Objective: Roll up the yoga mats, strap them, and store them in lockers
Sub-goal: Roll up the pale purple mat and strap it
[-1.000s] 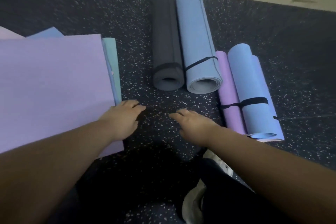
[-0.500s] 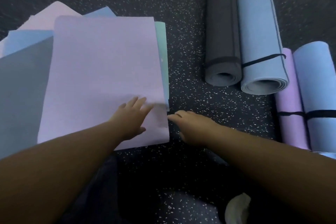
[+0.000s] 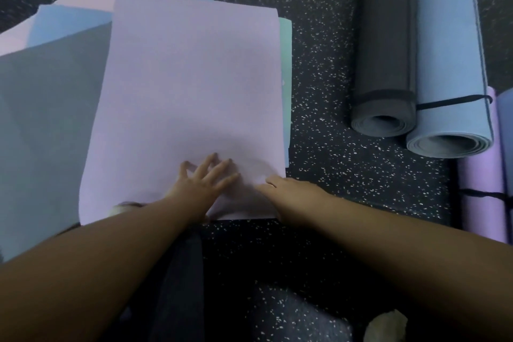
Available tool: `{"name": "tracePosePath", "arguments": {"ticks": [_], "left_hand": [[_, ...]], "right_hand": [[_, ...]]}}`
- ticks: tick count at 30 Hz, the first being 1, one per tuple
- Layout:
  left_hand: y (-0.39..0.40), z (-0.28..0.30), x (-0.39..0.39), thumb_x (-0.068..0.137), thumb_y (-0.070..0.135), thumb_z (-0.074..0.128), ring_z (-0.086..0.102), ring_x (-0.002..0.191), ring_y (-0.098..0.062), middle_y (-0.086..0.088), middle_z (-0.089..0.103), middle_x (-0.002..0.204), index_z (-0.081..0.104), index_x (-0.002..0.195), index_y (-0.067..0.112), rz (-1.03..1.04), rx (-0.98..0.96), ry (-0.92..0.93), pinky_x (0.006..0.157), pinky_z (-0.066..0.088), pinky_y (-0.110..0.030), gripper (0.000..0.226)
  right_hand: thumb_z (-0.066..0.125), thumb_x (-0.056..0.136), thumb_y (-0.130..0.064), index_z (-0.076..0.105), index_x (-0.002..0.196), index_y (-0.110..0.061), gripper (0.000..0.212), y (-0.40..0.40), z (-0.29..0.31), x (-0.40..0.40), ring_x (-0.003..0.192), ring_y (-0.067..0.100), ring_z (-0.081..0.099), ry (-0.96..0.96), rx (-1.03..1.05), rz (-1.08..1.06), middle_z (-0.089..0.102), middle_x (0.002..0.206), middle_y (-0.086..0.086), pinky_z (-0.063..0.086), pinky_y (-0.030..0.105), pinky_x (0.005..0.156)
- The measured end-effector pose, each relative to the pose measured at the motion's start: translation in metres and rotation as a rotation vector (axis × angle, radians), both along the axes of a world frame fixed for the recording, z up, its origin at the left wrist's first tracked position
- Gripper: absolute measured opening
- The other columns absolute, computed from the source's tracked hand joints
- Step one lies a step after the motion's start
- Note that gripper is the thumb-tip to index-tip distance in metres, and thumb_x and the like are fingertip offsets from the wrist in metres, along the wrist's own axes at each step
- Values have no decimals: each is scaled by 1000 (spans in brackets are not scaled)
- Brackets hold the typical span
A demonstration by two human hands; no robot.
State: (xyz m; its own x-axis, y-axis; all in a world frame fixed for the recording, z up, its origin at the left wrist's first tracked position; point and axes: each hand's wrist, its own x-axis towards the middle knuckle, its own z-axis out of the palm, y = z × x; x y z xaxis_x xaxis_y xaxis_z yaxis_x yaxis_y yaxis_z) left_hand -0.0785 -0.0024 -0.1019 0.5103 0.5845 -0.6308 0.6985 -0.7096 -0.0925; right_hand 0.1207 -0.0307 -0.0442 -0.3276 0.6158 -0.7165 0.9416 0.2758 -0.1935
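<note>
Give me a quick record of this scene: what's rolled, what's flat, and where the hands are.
Rolled and strapped: grey mat, blue mat, purple mat, side by side on the right
Flat stack: lilac mat on top, with grey, blue, pink and green sheets beneath
Left hand: fingers spread, flat on the lilac mat's near end
Right hand: at its near right corner
Floor: dark, speckled
</note>
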Motion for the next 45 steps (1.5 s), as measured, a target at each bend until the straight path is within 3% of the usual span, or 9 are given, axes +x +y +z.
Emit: {"name": "tracePosePath", "arguments": {"ticks": [10, 15, 22, 25, 27, 29, 33, 41, 45], "left_hand": [[-4, -5, -1, 87, 34, 63, -20, 143, -40, -10, -30, 155, -22, 148, 33, -31, -4, 25, 108, 17, -65, 104], [-6, -8, 6, 99, 23, 42, -18, 143, -42, -12, -26, 156, -15, 151, 29, -23, -4, 15, 105, 21, -66, 78], [-5, -9, 2, 82, 35, 67, -18, 141, -47, -16, -27, 155, -12, 152, 24, -82, -92, 39, 108, 18, -64, 106], [1, -11, -14, 61, 38, 81, 20, 139, -52, -17, 21, 156, 31, 146, 21, -219, -28, -176, 95, 42, -58, 100], [2, -20, -33, 35, 34, 89, 60, 109, -47, -10, 63, 123, 53, 116, 19, -302, 53, -380, 56, 57, -41, 90], [-5, -34, -46, 52, 30, 80, 69, 95, -38, -1, 64, 111, 49, 104, 20, -272, 94, -566, 39, 50, -31, 61], [-15, -35, -47, 75, 26, 40, 60, 99, -29, -5, 65, 102, 48, 104, 18, -145, 171, -772, 41, 53, -32, 31], [-6, -22, -36, 76, 30, 43, 59, 62, -28, -4, 59, 78, 44, 93, 21, 105, 339, -743, 43, 44, -30, 20], [0, -16, -27, 77, 24, 58, 57, 64, -29, -5, 60, 78, 47, 93, 21, 162, 477, -832, 50, 43, -32, 20]], "right_hand": [[49, 93, -13, 33, 141, -22, 51, -2, -2, -7, 125, 29, 42, 4, -26, 6, 37, 137, 7, 40, 38, 92], [53, 91, -16, 34, 139, -25, 52, -2, -6, 0, 122, 30, 45, -10, -37, -26, 38, 135, 7, 42, 37, 90], [47, 96, -17, 34, 144, -28, 51, -2, -6, 0, 129, 30, 39, 5, -26, 19, 27, 147, 8, 40, 39, 100], [44, 97, -17, 38, 143, -35, 49, -3, -4, -3, 131, 30, 36, 28, -40, 65, 24, 149, 8, 40, 40, 103], [44, 96, -14, 40, 142, -36, 51, -4, -2, -3, 133, 30, 34, 38, -57, 84, 22, 150, 8, 39, 40, 104], [41, 95, -10, 41, 141, -36, 53, -5, -1, -2, 134, 30, 33, 47, -65, 88, 22, 149, 9, 38, 40, 104], [39, 94, -10, 44, 138, -40, 53, -7, -3, 0, 143, 27, 18, 66, -49, 87, 8, 158, 6, 31, 38, 109], [45, 94, -14, 50, 127, -21, 35, 1, 9, -14, 117, 33, 50, 226, 142, 66, 19, 157, 7, 40, 33, 80], [41, 98, -23, 27, 146, -33, 51, 4, 6, -24, 124, 31, 44, 115, 154, 115, 10, 159, 2, 42, 38, 95]]}}
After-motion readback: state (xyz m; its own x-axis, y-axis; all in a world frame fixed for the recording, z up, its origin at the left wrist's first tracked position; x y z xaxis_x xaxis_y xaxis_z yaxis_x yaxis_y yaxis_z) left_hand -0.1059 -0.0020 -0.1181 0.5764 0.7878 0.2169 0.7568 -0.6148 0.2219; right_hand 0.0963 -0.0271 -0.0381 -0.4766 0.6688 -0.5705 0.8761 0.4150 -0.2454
